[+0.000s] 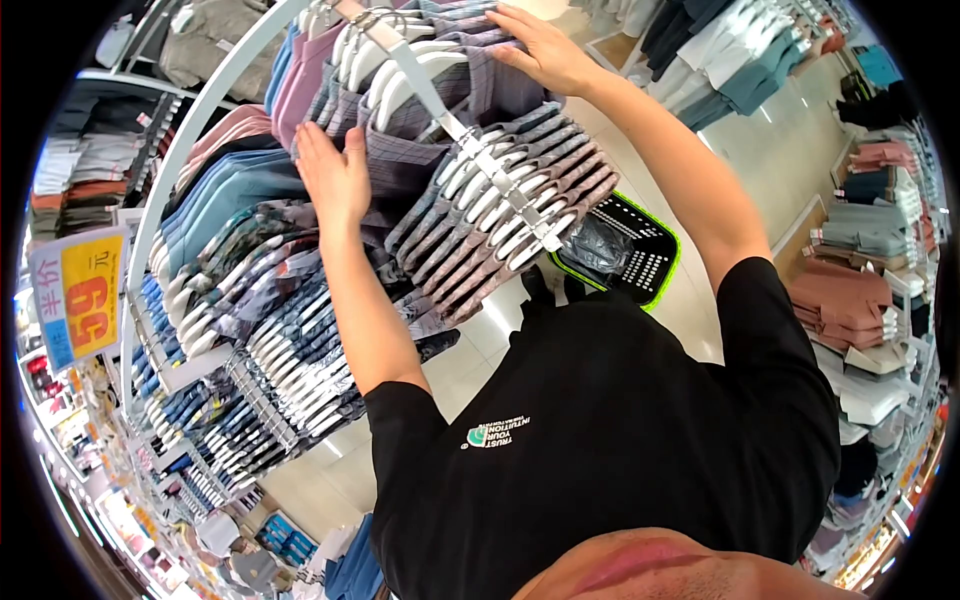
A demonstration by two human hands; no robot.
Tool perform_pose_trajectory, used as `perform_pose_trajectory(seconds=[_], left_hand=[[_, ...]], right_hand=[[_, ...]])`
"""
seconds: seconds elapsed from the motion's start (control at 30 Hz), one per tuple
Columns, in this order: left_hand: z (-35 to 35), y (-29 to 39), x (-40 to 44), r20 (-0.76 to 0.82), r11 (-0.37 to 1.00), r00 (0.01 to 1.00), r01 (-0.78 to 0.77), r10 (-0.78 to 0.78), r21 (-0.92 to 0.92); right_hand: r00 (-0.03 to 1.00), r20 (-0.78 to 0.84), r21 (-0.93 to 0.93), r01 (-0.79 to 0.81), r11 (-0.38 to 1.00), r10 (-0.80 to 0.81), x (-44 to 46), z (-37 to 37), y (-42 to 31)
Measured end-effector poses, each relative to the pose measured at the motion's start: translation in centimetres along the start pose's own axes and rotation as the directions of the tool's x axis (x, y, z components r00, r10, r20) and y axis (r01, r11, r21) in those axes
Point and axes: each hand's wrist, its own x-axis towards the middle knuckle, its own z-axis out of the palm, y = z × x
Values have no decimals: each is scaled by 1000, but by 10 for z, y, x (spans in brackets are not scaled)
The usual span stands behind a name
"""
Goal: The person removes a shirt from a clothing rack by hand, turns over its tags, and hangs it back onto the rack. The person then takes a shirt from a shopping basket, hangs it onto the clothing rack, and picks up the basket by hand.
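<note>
My left hand (335,182) lies flat against the left side of a greyish-purple plaid shirt (400,160), thumb apart and fingers stretched out. My right hand (545,55) reaches to the far side of the plaid shirts, its fingers extended along the cloth of a grey plaid shirt (490,80). Neither hand grips anything that I can see. White hangers (425,75) carry the shirts on a metal rail (415,80) between my hands. Pink shirts (305,75) hang just beyond my left fingertips. Closer to me, a row of patterned shirts (510,210) hangs from the rail's near part.
Blue shirts (225,205) and dark printed shirts (300,350) hang left of my arm. A black basket with a green rim (655,285) stands on the floor, a plastic-wrapped item inside. A price sign (85,300) is at left. Folded clothes (840,305) fill shelves at right.
</note>
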Motion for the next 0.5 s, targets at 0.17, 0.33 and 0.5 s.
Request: perform_pose_trajectory(seconds=[0.17,0.33,0.5], left_hand=[[-10,-17,-18,-39,1000,999,17,-17,3],[0,1,-120,-235,972,955,138,-181,-188],[30,26,-229,-268,867,834,413,-483,-278]], right_hand=[[982,-155,86,-93,992,106,-77,4,52],[766,-5,80,-641,764,643,-266,10,140],[444,225,-126,-869,478,867,-543,21,188]])
